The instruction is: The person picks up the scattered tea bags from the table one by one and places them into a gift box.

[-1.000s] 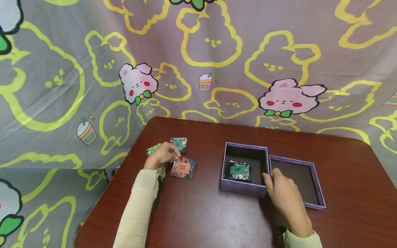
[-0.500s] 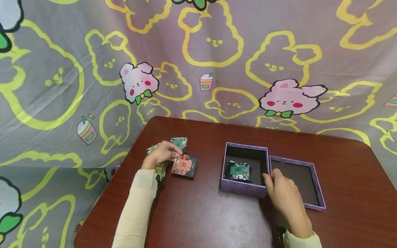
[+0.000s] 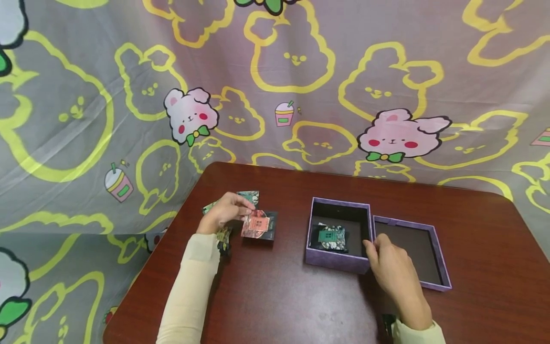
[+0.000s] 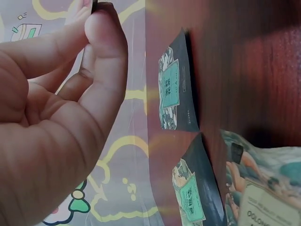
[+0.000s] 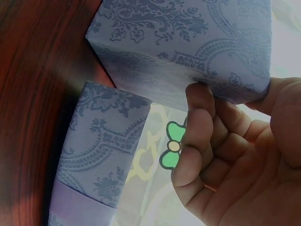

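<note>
Red packet [image 3: 258, 225]: I'm pinching it with the left hand [image 3: 225, 212], near the tabletop [image 3: 292, 296]'s left edge.
Purple box [image 3: 337, 261]: I'm gripping its right side with the right hand [image 3: 396, 267].

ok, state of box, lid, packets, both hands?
Box: open, green packet inside
Lid: off, hollow side up
Red packet: held above the table
Other packets: lying on the table
Left hand: pinching the red packet
Right hand: gripping the box wall

The cream label [image 4: 265, 207] on the sachet [image 4: 265, 169] beside the left hand [image 4: 61, 113] reads "OOLONG", while characters on the two green-labelled sachets [image 4: 178, 87] near that hand are too small to read.
</note>
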A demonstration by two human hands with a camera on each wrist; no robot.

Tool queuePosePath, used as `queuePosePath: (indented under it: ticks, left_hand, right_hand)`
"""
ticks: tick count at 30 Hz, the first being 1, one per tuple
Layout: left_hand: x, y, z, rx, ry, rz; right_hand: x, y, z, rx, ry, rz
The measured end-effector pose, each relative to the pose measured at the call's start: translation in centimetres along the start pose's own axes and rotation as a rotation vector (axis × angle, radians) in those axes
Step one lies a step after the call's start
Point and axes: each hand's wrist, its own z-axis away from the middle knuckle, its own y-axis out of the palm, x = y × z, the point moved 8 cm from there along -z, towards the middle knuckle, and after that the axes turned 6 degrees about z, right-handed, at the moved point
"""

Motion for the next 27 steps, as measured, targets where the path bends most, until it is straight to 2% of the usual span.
queuePosePath:
  ticks: [5, 11, 19, 23, 27]
  left_hand:
    - [-0.8, 0.1, 0.3, -0.018, 0.012, 0.012]
    - [-2.5, 0.8, 0.7, 0.009, 0.053, 0.038]
    - [-3.1, 1.0, 0.7, 0.025, 0.063, 0.059]
    - [-3.8, 1.3, 0.7, 0.027, 0.083, 0.092]
    - [-4.6, 1.7, 0.8, 0.026, 0.091, 0.085]
  right_hand:
    - [0.0, 0.1, 0.0, -0.001, -0.008, -0.001]
    - [-0.1, 0.0, 0.0, -0.017, -0.010, 0.000]
    - [-0.3, 0.2, 0.1, -0.012, -0.004, -0.010]
    - [-0.3, 0.0, 0.0, -0.021, -0.010, -0.010]
    - [-0.3, -0.1, -0.1, -0.027, -0.017, -0.008]
